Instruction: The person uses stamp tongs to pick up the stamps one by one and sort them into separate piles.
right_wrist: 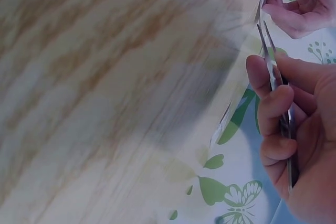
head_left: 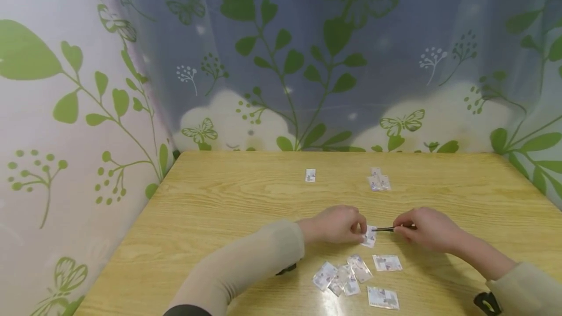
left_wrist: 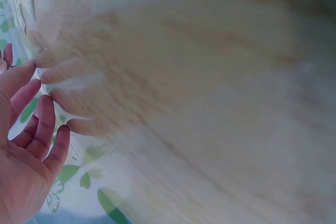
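Observation:
Near the middle right of the table, a small, shiny, clear-and-white printed packet [head_left: 370, 239] lies between my two hands. My left hand [head_left: 337, 224] pinches its left edge between thumb and forefinger; the right wrist view shows this left hand [right_wrist: 303, 2] at the packet too. In the left wrist view the other fingers of the left hand [left_wrist: 31, 145] are loosely bent, with their tips at the tabletop. My right hand [head_left: 432, 228] grips dark metal tweezers [right_wrist: 274, 72], their slim tips slightly apart and pointing at the packet. In the head view the tweezers [head_left: 384, 229] reach over it.
Several similar packets [head_left: 351, 284] lie overlapping near the front, beside two separate ones, an upper packet [head_left: 387, 263] and a lower packet [head_left: 383, 298]. Farther back are one packet [head_left: 310, 175] and a small cluster [head_left: 378, 182]. A patterned curtain [head_left: 281, 62] borders the wooden table [head_left: 219, 194].

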`<state>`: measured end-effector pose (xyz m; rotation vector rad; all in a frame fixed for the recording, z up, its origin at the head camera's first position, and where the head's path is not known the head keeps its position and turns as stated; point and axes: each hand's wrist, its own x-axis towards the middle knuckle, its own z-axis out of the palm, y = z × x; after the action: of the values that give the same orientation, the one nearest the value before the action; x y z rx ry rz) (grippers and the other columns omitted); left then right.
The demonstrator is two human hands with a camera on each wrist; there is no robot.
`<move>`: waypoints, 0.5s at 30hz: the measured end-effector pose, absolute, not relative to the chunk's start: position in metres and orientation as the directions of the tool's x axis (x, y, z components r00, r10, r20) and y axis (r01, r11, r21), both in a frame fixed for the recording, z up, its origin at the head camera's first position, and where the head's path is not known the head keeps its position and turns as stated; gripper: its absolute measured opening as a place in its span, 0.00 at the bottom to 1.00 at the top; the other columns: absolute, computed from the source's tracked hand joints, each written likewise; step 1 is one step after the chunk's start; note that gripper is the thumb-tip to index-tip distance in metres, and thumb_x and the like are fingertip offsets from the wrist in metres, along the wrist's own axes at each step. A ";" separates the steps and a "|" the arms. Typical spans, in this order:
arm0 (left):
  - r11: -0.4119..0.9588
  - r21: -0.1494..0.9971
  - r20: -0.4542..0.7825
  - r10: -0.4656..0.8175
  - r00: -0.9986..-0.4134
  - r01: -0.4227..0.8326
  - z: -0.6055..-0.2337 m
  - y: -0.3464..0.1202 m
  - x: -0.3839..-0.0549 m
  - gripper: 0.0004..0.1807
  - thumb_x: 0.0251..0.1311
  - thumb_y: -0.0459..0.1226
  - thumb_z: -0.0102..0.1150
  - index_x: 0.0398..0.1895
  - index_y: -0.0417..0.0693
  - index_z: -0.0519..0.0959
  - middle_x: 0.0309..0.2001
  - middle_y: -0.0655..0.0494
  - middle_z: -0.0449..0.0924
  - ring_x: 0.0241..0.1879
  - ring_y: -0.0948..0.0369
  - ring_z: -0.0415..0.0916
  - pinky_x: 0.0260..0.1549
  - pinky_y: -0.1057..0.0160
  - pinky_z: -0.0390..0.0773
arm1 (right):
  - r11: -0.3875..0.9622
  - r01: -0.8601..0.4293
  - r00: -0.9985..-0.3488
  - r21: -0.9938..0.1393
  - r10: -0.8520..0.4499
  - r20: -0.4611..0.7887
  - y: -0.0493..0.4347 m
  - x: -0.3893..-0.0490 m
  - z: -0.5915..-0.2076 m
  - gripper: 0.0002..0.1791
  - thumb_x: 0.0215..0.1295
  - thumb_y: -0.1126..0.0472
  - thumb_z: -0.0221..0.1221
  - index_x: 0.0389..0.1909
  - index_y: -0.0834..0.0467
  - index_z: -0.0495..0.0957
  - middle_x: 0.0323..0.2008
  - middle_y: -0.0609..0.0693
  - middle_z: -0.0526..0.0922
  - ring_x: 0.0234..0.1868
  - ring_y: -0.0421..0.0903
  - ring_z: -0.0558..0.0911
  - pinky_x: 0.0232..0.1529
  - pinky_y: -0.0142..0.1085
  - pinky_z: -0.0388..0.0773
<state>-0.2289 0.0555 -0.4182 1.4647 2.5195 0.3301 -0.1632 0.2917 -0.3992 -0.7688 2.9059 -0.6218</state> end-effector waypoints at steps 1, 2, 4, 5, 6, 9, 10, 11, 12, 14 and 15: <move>0.482 0.296 -0.066 0.872 -0.486 0.825 -0.419 0.056 -0.229 0.08 0.62 0.45 0.63 0.42 0.56 0.82 0.31 0.67 0.71 0.31 0.72 0.68 0.31 0.77 0.67 | 0.794 -0.460 -0.873 -0.397 -0.487 0.036 0.291 -0.163 -0.399 0.04 0.66 0.60 0.60 0.34 0.52 0.83 0.16 0.33 0.69 0.18 0.31 0.66 0.23 0.31 0.65; 0.483 0.297 -0.066 0.871 -0.487 0.824 -0.419 0.056 -0.228 0.08 0.62 0.45 0.63 0.42 0.56 0.82 0.31 0.67 0.71 0.31 0.72 0.68 0.31 0.77 0.67 | 0.795 -0.463 -0.872 -0.392 -0.487 0.042 0.291 -0.163 -0.399 0.04 0.66 0.60 0.60 0.33 0.51 0.83 0.16 0.33 0.69 0.18 0.31 0.66 0.23 0.31 0.65; 0.481 0.303 -0.065 0.872 -0.486 0.823 -0.420 0.055 -0.228 0.08 0.62 0.46 0.63 0.42 0.56 0.82 0.31 0.67 0.71 0.31 0.72 0.68 0.31 0.77 0.67 | 0.796 -0.472 -0.870 -0.378 -0.490 0.054 0.291 -0.164 -0.400 0.05 0.66 0.61 0.60 0.31 0.50 0.82 0.16 0.33 0.68 0.18 0.31 0.65 0.22 0.31 0.64; 0.479 0.309 -0.064 0.872 -0.485 0.821 -0.421 0.055 -0.229 0.08 0.62 0.46 0.63 0.42 0.56 0.82 0.31 0.67 0.71 0.31 0.72 0.68 0.31 0.77 0.67 | 0.797 -0.478 -0.868 -0.370 -0.492 0.062 0.291 -0.164 -0.400 0.06 0.66 0.61 0.60 0.30 0.49 0.81 0.16 0.33 0.68 0.17 0.30 0.64 0.22 0.31 0.64; 0.477 0.319 -0.064 0.873 -0.483 0.819 -0.421 0.054 -0.229 0.08 0.63 0.46 0.63 0.42 0.56 0.82 0.31 0.67 0.71 0.32 0.72 0.69 0.32 0.77 0.67 | 0.796 -0.482 -0.867 -0.366 -0.493 0.069 0.290 -0.164 -0.399 0.06 0.66 0.61 0.60 0.29 0.49 0.81 0.15 0.33 0.67 0.17 0.30 0.64 0.22 0.31 0.63; 0.459 0.342 -0.062 0.882 -0.468 0.820 -0.422 0.052 -0.231 0.08 0.63 0.45 0.62 0.42 0.55 0.83 0.31 0.67 0.72 0.32 0.72 0.69 0.32 0.77 0.68 | 0.791 -0.497 -0.861 -0.357 -0.501 0.089 0.290 -0.165 -0.397 0.07 0.66 0.62 0.60 0.28 0.49 0.81 0.15 0.33 0.67 0.17 0.30 0.64 0.21 0.30 0.63; 0.451 0.356 -0.063 0.886 -0.460 0.819 -0.422 0.050 -0.232 0.08 0.64 0.44 0.62 0.42 0.55 0.83 0.32 0.67 0.72 0.32 0.72 0.69 0.33 0.77 0.68 | 0.792 -0.495 -0.863 -0.358 -0.498 0.091 0.290 -0.166 -0.396 0.07 0.66 0.62 0.60 0.29 0.50 0.82 0.15 0.33 0.68 0.17 0.30 0.64 0.21 0.30 0.64; 0.441 0.368 -0.064 0.890 -0.451 0.819 -0.421 0.048 -0.232 0.07 0.64 0.43 0.62 0.42 0.55 0.83 0.32 0.67 0.73 0.32 0.72 0.69 0.33 0.77 0.68 | 0.792 -0.496 -0.862 -0.357 -0.497 0.095 0.290 -0.166 -0.395 0.06 0.66 0.62 0.60 0.29 0.51 0.82 0.15 0.33 0.68 0.17 0.30 0.64 0.21 0.30 0.64; 0.427 0.384 -0.064 0.897 -0.438 0.818 -0.421 0.046 -0.232 0.07 0.64 0.42 0.62 0.42 0.55 0.83 0.32 0.67 0.73 0.32 0.72 0.69 0.34 0.77 0.68 | 0.789 -0.498 -0.861 -0.360 -0.499 0.098 0.291 -0.167 -0.393 0.06 0.66 0.62 0.60 0.30 0.52 0.83 0.16 0.33 0.69 0.17 0.30 0.64 0.21 0.30 0.64; 0.401 0.416 -0.070 0.909 -0.411 0.816 -0.419 0.041 -0.230 0.07 0.64 0.41 0.62 0.43 0.54 0.83 0.32 0.67 0.74 0.33 0.72 0.70 0.34 0.77 0.68 | 0.790 -0.496 -0.862 -0.361 -0.496 0.100 0.292 -0.168 -0.390 0.06 0.66 0.62 0.60 0.30 0.52 0.83 0.16 0.34 0.70 0.16 0.31 0.64 0.21 0.30 0.63; 0.388 0.429 -0.074 0.915 -0.396 0.816 -0.418 0.038 -0.228 0.07 0.64 0.40 0.62 0.43 0.53 0.83 0.33 0.67 0.74 0.33 0.72 0.70 0.35 0.77 0.68 | 0.792 -0.492 -0.865 -0.361 -0.493 0.097 0.292 -0.169 -0.388 0.06 0.67 0.62 0.60 0.31 0.53 0.83 0.16 0.35 0.70 0.16 0.31 0.63 0.20 0.31 0.63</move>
<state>-0.2280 0.0375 -0.4179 1.5165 2.3521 0.4724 -0.1692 0.2922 -0.3879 -0.8164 2.9718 -0.5981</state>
